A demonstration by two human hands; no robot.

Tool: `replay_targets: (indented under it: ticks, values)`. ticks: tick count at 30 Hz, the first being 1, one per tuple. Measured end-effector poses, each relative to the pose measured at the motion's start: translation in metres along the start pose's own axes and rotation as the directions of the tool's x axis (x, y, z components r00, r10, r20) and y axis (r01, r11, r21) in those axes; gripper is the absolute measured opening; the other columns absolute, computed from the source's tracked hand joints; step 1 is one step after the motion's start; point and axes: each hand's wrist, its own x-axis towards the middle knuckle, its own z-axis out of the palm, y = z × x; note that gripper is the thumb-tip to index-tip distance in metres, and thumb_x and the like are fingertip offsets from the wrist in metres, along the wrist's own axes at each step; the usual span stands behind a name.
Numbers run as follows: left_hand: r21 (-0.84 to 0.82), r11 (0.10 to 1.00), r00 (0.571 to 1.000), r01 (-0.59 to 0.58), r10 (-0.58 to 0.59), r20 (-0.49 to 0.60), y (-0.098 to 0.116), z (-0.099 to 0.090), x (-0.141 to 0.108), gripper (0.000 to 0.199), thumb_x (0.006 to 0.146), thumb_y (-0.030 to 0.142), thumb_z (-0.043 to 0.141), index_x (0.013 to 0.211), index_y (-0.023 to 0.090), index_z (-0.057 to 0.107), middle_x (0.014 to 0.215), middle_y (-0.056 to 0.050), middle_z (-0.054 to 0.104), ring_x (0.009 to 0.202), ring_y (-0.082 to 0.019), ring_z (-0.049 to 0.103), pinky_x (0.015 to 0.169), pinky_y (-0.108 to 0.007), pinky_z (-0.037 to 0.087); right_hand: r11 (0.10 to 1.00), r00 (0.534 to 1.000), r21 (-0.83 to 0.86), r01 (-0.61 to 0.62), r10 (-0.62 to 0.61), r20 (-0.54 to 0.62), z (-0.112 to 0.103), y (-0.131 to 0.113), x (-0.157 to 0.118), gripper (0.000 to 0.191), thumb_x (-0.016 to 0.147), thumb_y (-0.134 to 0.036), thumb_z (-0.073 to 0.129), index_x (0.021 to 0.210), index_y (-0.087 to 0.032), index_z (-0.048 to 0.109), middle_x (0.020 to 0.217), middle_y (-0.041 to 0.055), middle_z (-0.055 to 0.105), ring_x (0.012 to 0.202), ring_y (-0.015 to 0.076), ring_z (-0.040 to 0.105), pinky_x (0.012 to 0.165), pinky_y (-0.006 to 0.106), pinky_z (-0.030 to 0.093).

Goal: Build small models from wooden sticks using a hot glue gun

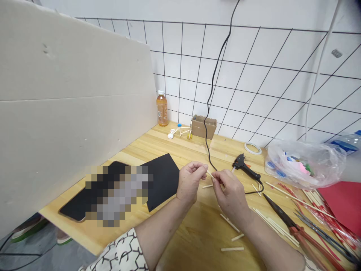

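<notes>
Wooden sticks [229,223] — pale straw yellow

A black hot glue gun [244,165] and red-handled scissors [299,234] lie right on the desk [197,241]; a plastic bottle [162,111] and cardboard box [203,127] stand far off.

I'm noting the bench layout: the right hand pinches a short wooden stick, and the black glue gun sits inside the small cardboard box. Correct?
No: the hot glue gun lies on the wooden table, outside the cardboard box, as the head view shows. The right hand does pinch the short wooden stick.
</notes>
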Motion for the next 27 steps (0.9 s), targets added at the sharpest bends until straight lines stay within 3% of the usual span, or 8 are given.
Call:
replay_targets:
  ticks: [10, 21, 25, 27]
  values:
    - [0.01, 1.0, 1.0, 0.012, -0.012, -0.003, -0.004, 0.0002, -0.0008, 0.021, 0.059, 0.026, 0.072, 0.068, 0.011, 0.061, 0.054, 0.002, 0.056, 0.052, -0.007, 0.048, 0.056, -0.02, 0.038, 0.998, 0.998, -0.043, -0.055, 0.053, -0.032, 0.0042, 0.0044, -0.0023, 0.01, 0.081, -0.017, 0.046, 0.076, -0.017, 0.054, 0.069, 0.0029, 0.053, 0.066, 0.0158, 0.049, 0.06, 0.026, 0.037]
    - [-0.077, 0.993, 0.995, 0.093, -0.089, 0.051, 0.0002, -0.0005, -0.0027, 0.019, 0.059, 0.022, 0.072, 0.071, 0.01, 0.064, 0.059, 0.0, 0.06, 0.055, -0.007, 0.051, 0.058, -0.02, 0.039, 0.996, 0.998, -0.088, -0.019, 0.014, -0.057, 0.0062, 0.0023, -0.0034, 0.008, 0.08, -0.015, 0.045, 0.077, -0.017, 0.052, 0.071, 0.0039, 0.054, 0.067, 0.0164, 0.05, 0.06, 0.027, 0.037]
    - [-0.096, 0.99, 0.992, 0.105, -0.097, 0.076, 0.0035, -0.0018, -0.0014, 0.018, 0.059, 0.021, 0.073, 0.071, 0.01, 0.065, 0.059, 0.0, 0.061, 0.055, -0.006, 0.052, 0.057, -0.019, 0.04, 0.997, 0.997, 0.016, -0.074, 0.074, -0.011, 0.0031, 0.0004, -0.0005, 0.006, 0.079, -0.018, 0.047, 0.077, -0.017, 0.052, 0.071, 0.0033, 0.055, 0.068, 0.0157, 0.05, 0.061, 0.027, 0.038]
    - [-0.092, 0.99, 0.99, 0.107, -0.097, 0.1, 0.0051, -0.0035, 0.0003, 0.018, 0.058, 0.022, 0.074, 0.07, 0.01, 0.066, 0.056, 0.0, 0.06, 0.054, -0.007, 0.052, 0.057, -0.019, 0.04, 0.982, 0.987, 0.116, -0.147, 0.139, 0.075, -0.0002, -0.0007, 0.0026, 0.008, 0.079, -0.022, 0.048, 0.077, -0.017, 0.054, 0.069, 0.0024, 0.056, 0.065, 0.0144, 0.05, 0.06, 0.025, 0.039]
